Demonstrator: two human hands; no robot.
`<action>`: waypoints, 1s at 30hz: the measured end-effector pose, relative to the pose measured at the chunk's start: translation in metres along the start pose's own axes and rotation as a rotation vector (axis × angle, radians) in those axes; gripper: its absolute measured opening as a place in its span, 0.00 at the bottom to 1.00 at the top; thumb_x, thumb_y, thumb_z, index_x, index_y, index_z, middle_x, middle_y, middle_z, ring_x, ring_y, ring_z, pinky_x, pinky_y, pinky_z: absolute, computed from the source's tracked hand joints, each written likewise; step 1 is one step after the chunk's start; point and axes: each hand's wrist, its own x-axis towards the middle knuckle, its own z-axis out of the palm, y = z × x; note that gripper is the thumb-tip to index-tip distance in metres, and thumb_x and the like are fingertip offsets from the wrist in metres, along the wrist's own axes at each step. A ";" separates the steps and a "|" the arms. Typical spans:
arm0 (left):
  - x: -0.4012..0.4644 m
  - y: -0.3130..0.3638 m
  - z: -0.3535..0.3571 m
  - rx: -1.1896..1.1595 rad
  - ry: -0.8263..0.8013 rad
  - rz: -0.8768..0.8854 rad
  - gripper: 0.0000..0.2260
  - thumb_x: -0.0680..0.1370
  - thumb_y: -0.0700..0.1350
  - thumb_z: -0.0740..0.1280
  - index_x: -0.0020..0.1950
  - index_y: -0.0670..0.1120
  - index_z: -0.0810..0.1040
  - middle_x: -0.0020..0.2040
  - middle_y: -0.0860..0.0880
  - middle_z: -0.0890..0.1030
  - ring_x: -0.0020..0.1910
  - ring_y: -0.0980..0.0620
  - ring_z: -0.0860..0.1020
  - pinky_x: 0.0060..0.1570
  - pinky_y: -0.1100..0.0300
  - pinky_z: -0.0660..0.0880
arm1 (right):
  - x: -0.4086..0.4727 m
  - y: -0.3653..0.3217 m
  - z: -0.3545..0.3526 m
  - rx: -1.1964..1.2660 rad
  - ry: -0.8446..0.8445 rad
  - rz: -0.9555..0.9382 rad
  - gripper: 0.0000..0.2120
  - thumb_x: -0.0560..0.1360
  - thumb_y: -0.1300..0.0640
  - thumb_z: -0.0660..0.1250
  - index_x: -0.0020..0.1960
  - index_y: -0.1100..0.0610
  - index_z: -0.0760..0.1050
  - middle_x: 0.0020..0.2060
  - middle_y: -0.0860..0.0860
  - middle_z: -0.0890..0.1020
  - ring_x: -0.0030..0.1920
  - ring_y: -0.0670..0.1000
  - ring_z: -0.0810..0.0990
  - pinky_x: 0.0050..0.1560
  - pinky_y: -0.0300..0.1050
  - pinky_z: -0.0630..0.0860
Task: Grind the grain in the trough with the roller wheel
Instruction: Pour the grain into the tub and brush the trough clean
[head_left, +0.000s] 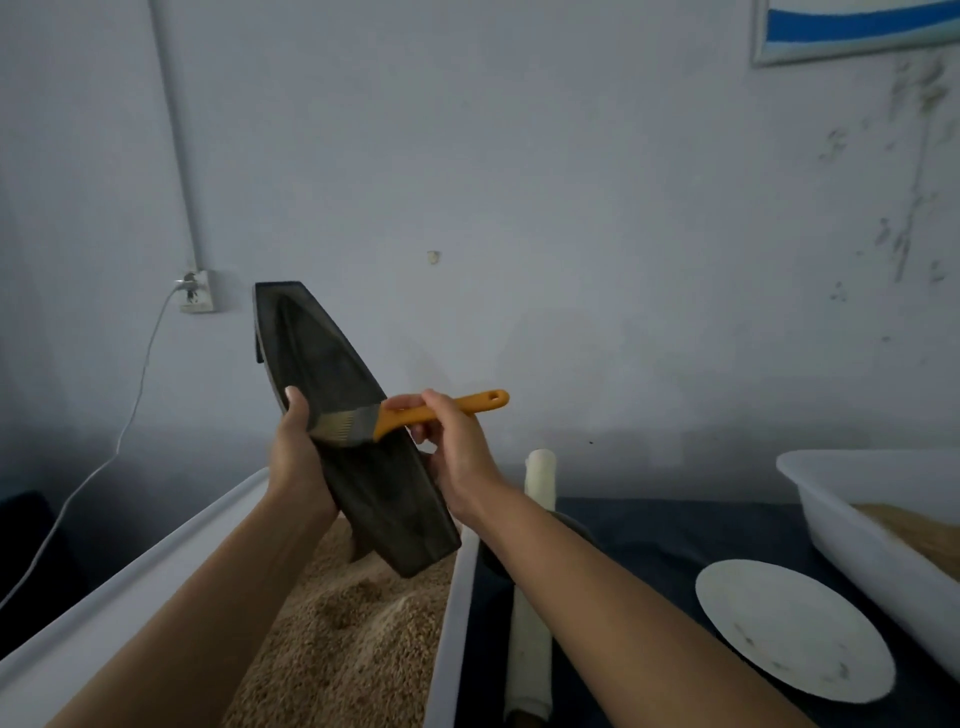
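Note:
My left hand (296, 457) grips the dark boat-shaped trough (332, 395) by its left edge and holds it tilted up, its lower end over the white bin (156, 551) of brown grain (353, 623). My right hand (457, 441) holds an orange-handled brush (415, 413) whose bristles lie against the inside of the trough. The roller wheel (535, 566), a dark disc on a white wooden axle, lies on the dark table just right of the bin, partly hidden by my right forearm.
A white plate (795, 629) lies on the dark table (649, 545) at the right. Behind the plate stands a second white tub (841, 519) with grain in it. A wall socket (197, 293) with a white cable is on the wall at the left.

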 end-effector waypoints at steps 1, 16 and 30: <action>-0.001 0.000 0.004 0.009 -0.001 -0.017 0.24 0.75 0.66 0.60 0.50 0.45 0.77 0.46 0.44 0.83 0.42 0.45 0.82 0.35 0.53 0.76 | 0.000 -0.001 -0.003 -0.014 0.014 0.001 0.18 0.83 0.50 0.53 0.46 0.52 0.80 0.44 0.54 0.76 0.49 0.49 0.74 0.52 0.46 0.74; -0.081 -0.043 0.082 0.114 -0.245 -0.345 0.24 0.79 0.61 0.58 0.46 0.40 0.78 0.31 0.40 0.82 0.27 0.42 0.81 0.29 0.54 0.74 | -0.062 -0.045 -0.086 -0.173 0.103 0.013 0.15 0.83 0.55 0.55 0.62 0.52 0.78 0.54 0.51 0.79 0.53 0.47 0.78 0.44 0.34 0.78; -0.159 -0.140 0.117 0.107 -0.340 -0.516 0.22 0.77 0.58 0.62 0.47 0.38 0.81 0.39 0.38 0.83 0.37 0.40 0.81 0.37 0.51 0.74 | -0.164 -0.025 -0.176 -0.185 0.485 0.116 0.11 0.81 0.53 0.61 0.61 0.49 0.77 0.54 0.51 0.80 0.55 0.50 0.79 0.56 0.46 0.75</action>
